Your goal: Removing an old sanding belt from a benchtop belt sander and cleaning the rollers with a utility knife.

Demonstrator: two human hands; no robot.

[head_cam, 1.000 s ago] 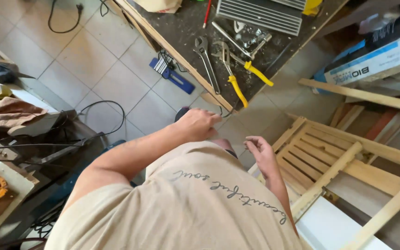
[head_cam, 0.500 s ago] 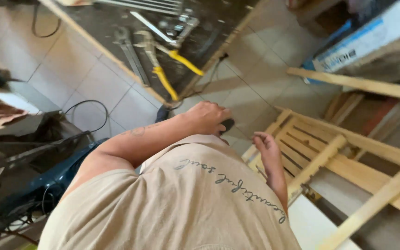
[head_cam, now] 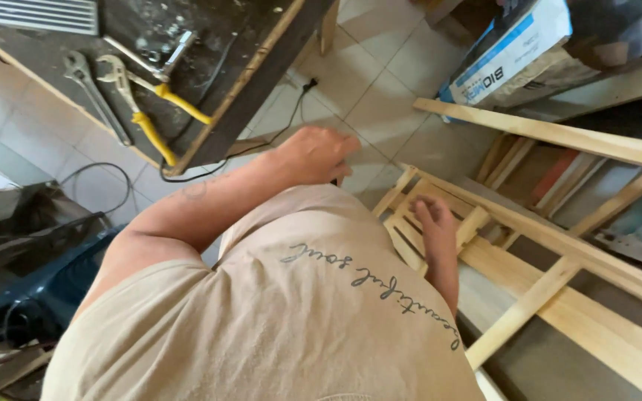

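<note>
My left hand (head_cam: 313, 154) hovers over the tiled floor in front of my beige shirt. Its fingers are curled down over a small dark tool (head_cam: 334, 180) that is almost wholly hidden under the palm. My right hand (head_cam: 436, 226) rests to the right on a pale wooden slatted frame (head_cam: 559, 245), with its fingertips bent over one short slat near the frame's corner. The frame lies tilted across the right side of the view, and its long rails run down to the right.
A dark workbench (head_cam: 261, 74) at the upper left carries a wrench (head_cam: 94, 93) and yellow-handled pliers (head_cam: 150, 126). A black cable (head_cam: 276, 134) crosses the tiles (head_cam: 380, 89). A white and blue box (head_cam: 510, 52) sits at the upper right, and dark clutter (head_cam: 31, 252) fills the left.
The view has swung so the workbench slid up and left. My left hand has stayed over the dark tool, and my right hand has settled onto the frame's slat.
</note>
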